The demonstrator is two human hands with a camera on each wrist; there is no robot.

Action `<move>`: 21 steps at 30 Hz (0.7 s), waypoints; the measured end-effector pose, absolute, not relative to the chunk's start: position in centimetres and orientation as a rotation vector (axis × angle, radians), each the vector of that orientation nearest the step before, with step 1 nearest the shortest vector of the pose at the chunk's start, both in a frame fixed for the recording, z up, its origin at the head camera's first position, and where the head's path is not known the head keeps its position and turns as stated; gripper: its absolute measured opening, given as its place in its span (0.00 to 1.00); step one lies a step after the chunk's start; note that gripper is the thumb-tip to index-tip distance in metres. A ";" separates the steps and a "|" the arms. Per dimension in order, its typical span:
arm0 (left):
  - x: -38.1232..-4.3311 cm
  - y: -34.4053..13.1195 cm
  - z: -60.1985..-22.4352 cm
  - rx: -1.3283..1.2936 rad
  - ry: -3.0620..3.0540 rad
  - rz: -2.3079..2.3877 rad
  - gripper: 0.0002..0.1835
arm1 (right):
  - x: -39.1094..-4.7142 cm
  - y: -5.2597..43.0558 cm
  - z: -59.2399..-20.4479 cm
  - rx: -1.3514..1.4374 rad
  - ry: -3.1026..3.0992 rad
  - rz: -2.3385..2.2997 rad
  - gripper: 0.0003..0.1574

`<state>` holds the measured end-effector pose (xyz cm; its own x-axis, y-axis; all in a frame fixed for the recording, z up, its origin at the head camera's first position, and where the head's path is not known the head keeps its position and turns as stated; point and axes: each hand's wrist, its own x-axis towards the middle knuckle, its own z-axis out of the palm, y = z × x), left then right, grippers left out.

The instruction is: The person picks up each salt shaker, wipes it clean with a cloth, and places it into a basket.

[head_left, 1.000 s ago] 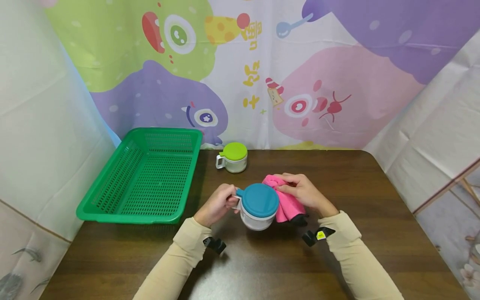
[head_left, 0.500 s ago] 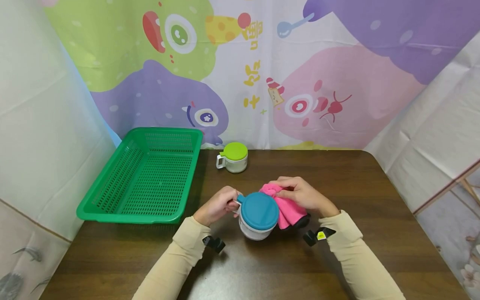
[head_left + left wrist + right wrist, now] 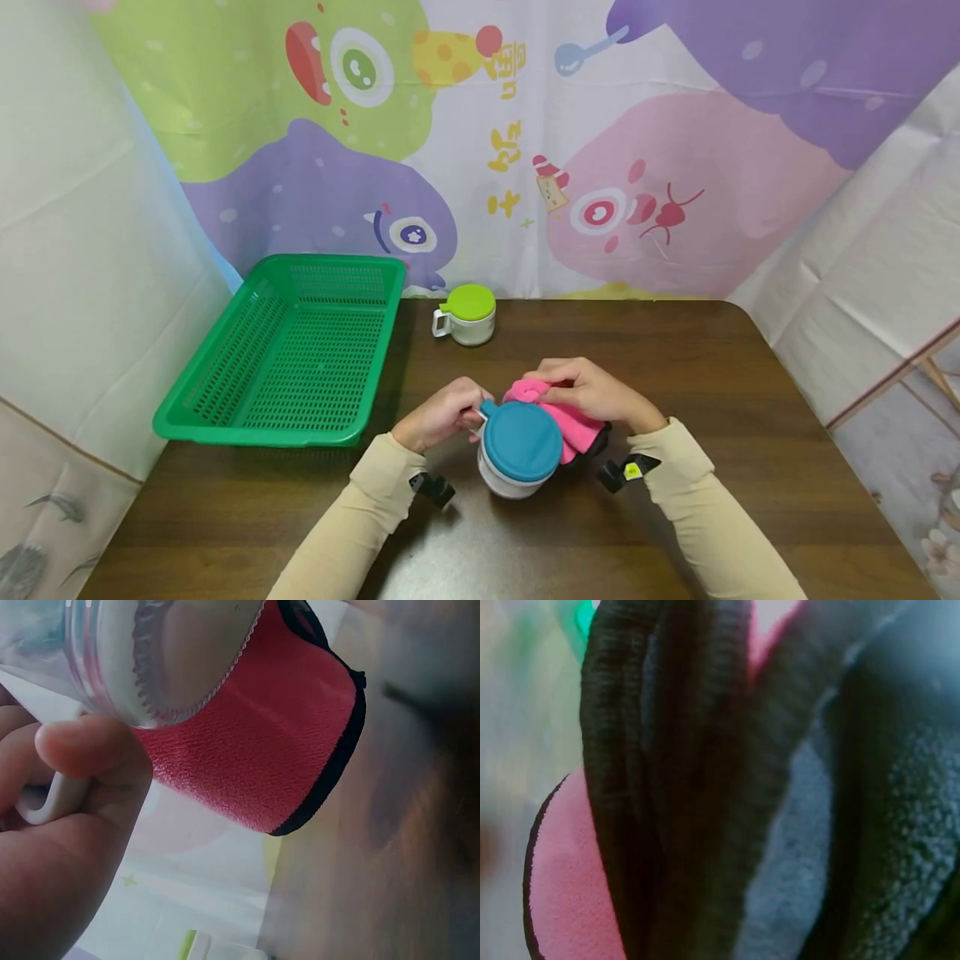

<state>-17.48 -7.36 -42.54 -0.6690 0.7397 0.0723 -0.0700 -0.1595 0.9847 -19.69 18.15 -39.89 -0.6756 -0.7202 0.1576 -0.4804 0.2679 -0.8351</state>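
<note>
My left hand [image 3: 446,414] grips the white handle of a lidded jar [image 3: 504,477] with a blue lid [image 3: 523,442]. The jar is tilted and held over the table. In the left wrist view the thumb lies over the handle [image 3: 64,796], beside the jar's clear ribbed base [image 3: 202,667]. My right hand [image 3: 592,390] pinches a pink cloth [image 3: 573,427] with black edging against the jar's far right side. The cloth's folds and dark trim [image 3: 697,787] fill the right wrist view, which hides the right fingers.
A second jar [image 3: 472,331] with a lime-green lid stands at the back of the brown table [image 3: 675,358]. The green perforated basket [image 3: 367,367] is at the left. A printed curtain [image 3: 480,183] hangs right behind the table.
The blue-lidded jar has come lower in the head view, nearer the person. The right hand and cloth have shifted down and to the left along the jar's rim.
</note>
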 end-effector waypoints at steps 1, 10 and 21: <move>-17.5 -7.3 -42.6 0.769 1.549 1.881 0.15 | -19.7 18.1 -39.9 -1.125 2.283 -1.368 0.21; -17.3 -7.1 -42.7 0.757 1.533 1.874 0.16 | -19.9 17.5 -39.8 -1.224 2.275 -1.273 0.18; -17.3 -6.8 -42.9 0.800 1.500 1.880 0.16 | -20.0 17.0 -40.1 -1.214 2.260 -1.216 0.17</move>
